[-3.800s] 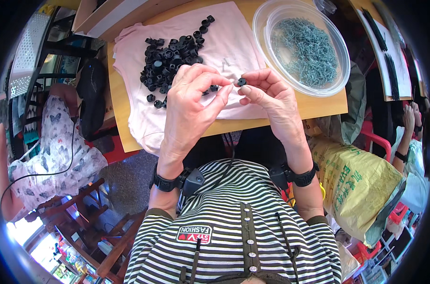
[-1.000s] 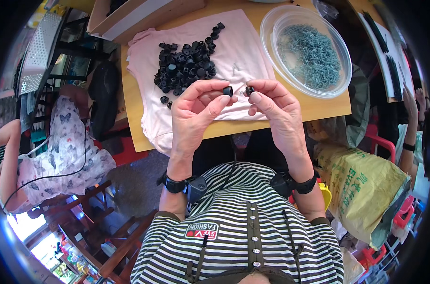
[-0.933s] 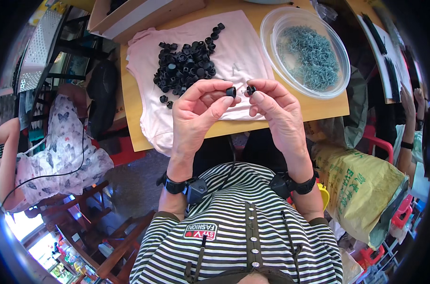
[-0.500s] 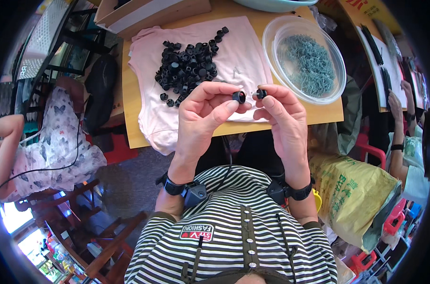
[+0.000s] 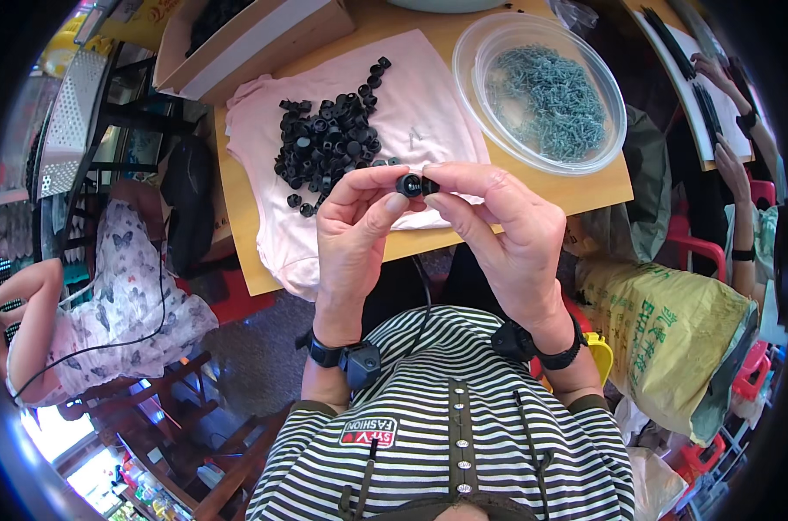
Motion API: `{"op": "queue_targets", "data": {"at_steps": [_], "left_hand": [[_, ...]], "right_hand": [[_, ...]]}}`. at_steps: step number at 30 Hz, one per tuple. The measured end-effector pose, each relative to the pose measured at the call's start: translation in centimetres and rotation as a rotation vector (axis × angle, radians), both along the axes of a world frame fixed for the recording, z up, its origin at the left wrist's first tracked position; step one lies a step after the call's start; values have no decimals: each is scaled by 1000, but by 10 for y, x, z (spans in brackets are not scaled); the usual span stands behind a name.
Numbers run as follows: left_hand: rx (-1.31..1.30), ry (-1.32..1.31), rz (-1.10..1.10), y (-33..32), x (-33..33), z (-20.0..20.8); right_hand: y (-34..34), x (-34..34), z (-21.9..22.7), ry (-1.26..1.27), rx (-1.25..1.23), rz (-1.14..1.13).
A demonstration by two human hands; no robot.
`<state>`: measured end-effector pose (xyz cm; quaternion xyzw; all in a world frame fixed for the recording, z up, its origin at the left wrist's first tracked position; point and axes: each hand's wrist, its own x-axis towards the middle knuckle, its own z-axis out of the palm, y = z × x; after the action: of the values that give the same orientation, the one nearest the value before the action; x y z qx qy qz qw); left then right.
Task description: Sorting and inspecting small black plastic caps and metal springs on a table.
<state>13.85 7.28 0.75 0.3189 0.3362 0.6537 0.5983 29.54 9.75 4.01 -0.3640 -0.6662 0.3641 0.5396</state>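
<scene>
My left hand [image 5: 356, 233] pinches a black round cap [image 5: 408, 185] between thumb and fingertips. From the other side, my right hand [image 5: 508, 227] grips a smaller black knob [image 5: 429, 185], pressed up against the cap or partly inside it; which of these I cannot tell. Both hands are raised over the near edge of a pink cloth [image 5: 411, 78]. Beyond the left hand, a heap of loose black caps [image 5: 329, 143] lies on that cloth. A few small screws [image 5: 414, 137] rest on it too, beyond the held pieces.
At the right of the wooden table [image 5: 585, 193] stands a clear round tub [image 5: 463, 91] of grey screws [image 5: 554, 108]. A cardboard box [image 5: 263, 48] sits at the back left. Other people sit on both sides, and a yellow woven sack [image 5: 663, 321] stands right.
The cap and the knob were apart, with a metal shank showing on the knob; now they meet. My right hand has moved left toward my left hand. The whole view has shifted slightly.
</scene>
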Motion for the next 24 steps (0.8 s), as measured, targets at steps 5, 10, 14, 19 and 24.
{"op": "queue_targets", "data": {"at_steps": [5, 10, 14, 19, 24], "left_hand": [[28, 71, 8, 0, 3, 5], [78, 138, 41, 2, 7, 7], [50, 150, 36, 4, 6, 6], [58, 164, 43, 4, 6, 4], [56, 221, 50, 2, 6, 2]], "right_hand": [[1, 2, -1, -72, 41, -14], [2, 4, -7, -60, 28, -7], [1, 1, -9, -13, -34, -17], [3, 0, -12, 0, -38, -2], [4, -2, -16, 76, -112, 26]]}}
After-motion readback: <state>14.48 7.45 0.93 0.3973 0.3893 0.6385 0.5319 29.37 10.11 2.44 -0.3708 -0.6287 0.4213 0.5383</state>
